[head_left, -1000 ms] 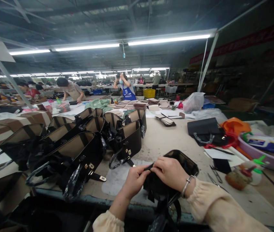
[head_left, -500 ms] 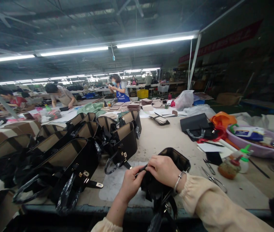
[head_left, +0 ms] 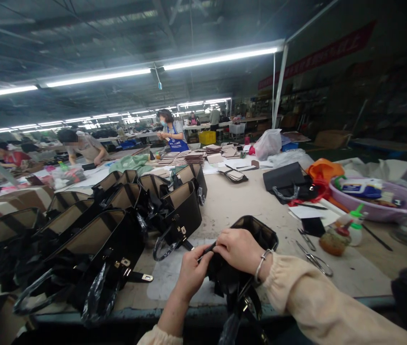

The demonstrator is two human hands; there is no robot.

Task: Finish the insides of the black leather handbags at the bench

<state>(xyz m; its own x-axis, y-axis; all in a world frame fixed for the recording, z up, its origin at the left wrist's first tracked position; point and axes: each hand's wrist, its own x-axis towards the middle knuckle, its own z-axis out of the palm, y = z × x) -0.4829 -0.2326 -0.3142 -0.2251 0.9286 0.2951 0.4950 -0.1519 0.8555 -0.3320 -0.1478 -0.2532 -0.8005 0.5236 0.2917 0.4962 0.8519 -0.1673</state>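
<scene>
A black handbag with a tan lining lies tilted at the table's front edge, its hardware and plastic-wrapped handle hanging toward me. My left hand pinches the bag's left rim between thumb and fingers. Close beside it, my right hand grips the same rim, its palm lying across the bag's opening. The fingertips of both hands nearly meet there. Part of the bag is hidden under my right hand. To the left, a finished-looking black handbag with a gold clasp stands upright.
Several more open black bags crowd the left side. On the right lie scissors, a green-capped bottle, a jar of brownish stuff, a purple basin and a dark bag. A co-worker in a blue apron stands across the table.
The whole view has shifted slightly, so things at the right sit further left. Both hands keep their hold on the bag's rim, with hardly any movement.
</scene>
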